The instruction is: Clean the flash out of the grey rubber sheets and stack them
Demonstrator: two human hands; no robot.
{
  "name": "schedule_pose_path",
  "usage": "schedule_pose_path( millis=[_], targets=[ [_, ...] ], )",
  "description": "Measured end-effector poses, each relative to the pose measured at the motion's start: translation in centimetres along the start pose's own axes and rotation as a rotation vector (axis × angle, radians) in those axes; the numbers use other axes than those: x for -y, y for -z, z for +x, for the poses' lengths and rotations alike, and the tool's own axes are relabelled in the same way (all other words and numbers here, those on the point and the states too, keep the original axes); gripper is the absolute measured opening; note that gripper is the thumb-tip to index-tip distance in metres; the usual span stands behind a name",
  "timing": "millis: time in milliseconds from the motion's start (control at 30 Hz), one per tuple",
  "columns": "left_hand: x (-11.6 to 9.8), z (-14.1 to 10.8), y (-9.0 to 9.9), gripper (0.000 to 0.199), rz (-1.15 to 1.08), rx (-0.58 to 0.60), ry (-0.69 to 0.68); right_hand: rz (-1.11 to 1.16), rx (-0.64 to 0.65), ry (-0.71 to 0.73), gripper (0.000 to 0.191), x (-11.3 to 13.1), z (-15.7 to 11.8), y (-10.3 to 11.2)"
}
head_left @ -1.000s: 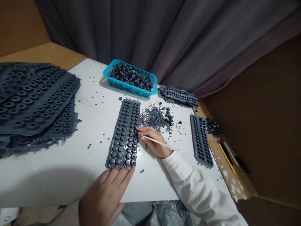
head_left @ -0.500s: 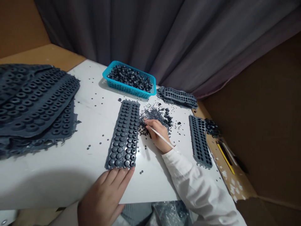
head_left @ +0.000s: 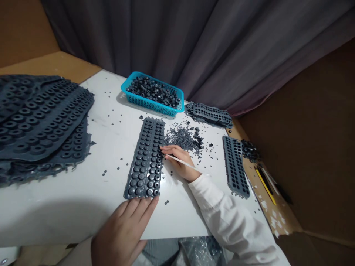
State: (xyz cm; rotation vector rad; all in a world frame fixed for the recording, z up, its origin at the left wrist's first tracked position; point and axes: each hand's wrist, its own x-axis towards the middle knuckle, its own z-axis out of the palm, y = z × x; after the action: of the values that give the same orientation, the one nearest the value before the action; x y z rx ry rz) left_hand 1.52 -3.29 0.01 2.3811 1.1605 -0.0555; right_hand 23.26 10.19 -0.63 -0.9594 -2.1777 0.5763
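A dark grey rubber sheet [head_left: 144, 159] studded with rows of round raised knobs lies lengthwise in front of me. My left hand [head_left: 124, 225] is flat, its outstretched fingertips resting on the sheet's near edge. My right hand [head_left: 180, 162] pinches a thin white stick-like tool [head_left: 184, 162], at the right edge of the sheet around mid-length. The fingers hide the tool's tip, so what it touches cannot be made out. Just beyond that hand spreads a heap of small grey discs [head_left: 181, 138], with some chunkier black pieces on its right side.
A blue basket [head_left: 155, 106] full of small black parts stands at the back. Large knobbed sheets [head_left: 41, 122] are piled at left. Perforated sheets lie stacked [head_left: 209, 113] at back right, with another perforated sheet [head_left: 237, 166] at right. A yellow-edged tool [head_left: 265, 184] lies beyond it.
My right hand has moved left and nearer, from the disc heap to the sheet's right edge, with the white tool still in it. My left hand and the sheet have stayed put.
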Motion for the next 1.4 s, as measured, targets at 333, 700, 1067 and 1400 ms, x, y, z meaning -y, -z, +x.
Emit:
schedule_pose_path(
  millis=[333,700,1067,1400],
  targets=[
    [0.2,-0.1,-0.5,0.074,0.007,-0.008,-0.004,-0.074,-0.139,-0.074,0.017,0.1,0.6,1.3],
    [0.1,0.1,-0.1,0.073,0.006,-0.006,-0.010,0.028,-0.008,-0.023,0.014,0.2,-0.2,0.0],
    [-0.2,0.1,0.6,0.075,0.000,0.060,0.012,-0.235,-0.216,-0.097,0.021,-1.1,1.0,0.6],
    [-0.3,0.2,0.7,0.073,0.024,0.055,0.011,0.232,-0.038,-0.262,0.014,1.5,-1.4,0.2]
  ],
)
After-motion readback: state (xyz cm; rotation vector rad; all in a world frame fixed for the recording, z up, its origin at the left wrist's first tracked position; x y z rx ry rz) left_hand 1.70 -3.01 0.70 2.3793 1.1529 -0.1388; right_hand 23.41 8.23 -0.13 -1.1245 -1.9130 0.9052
